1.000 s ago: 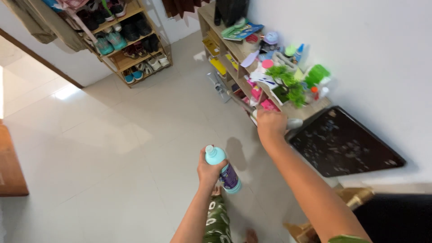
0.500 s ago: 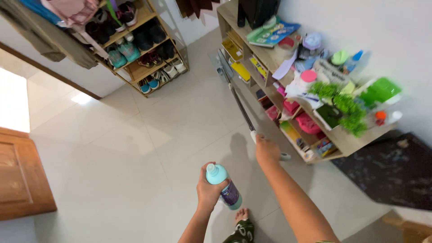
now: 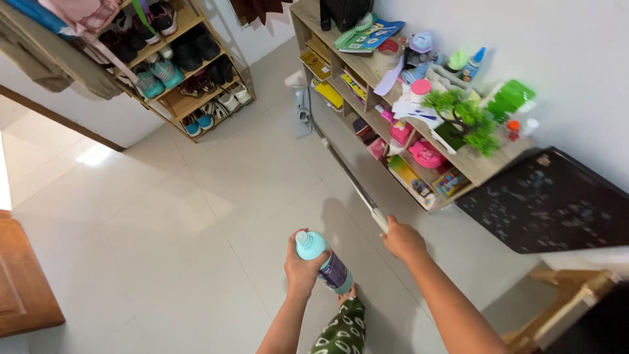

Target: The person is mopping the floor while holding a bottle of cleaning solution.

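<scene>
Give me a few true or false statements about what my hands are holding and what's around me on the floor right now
1. The left hand holds a turquoise bottle. True.
2. The right hand is empty. False: it grips a long mop handle.
3. The bottle's cap lies on the floor. False: the bottle is capped.
4. A wooden shoe rack full of shoes stands against the far wall. True.
5. The cluttered shelf unit stands on the right. True.

Open tiled floor [image 3: 196, 216] left; cluttered shelf [image 3: 419, 124] right.
</scene>
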